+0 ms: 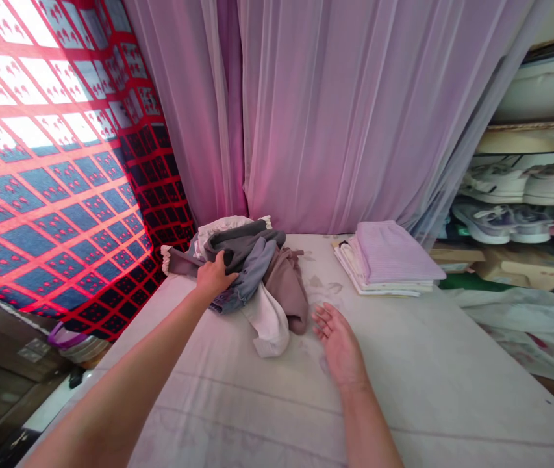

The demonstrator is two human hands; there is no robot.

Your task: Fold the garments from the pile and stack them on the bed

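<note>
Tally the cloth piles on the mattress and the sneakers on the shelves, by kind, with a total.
Crumpled clothes heap: 1
Folded cloth stack: 1
White sneakers: 2
Grey-and-white sneakers: 2
Total: 6

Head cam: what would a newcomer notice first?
The red-and-navy patterned curtain fills the left side, with sheer lilac drapes hanging behind the pale bed. At centre, the left hand rests on a crumpled heap of grey, blue and brown clothes, the open right hand beside it. A folded stack of lilac cloth sits on the bed to the right.
</note>
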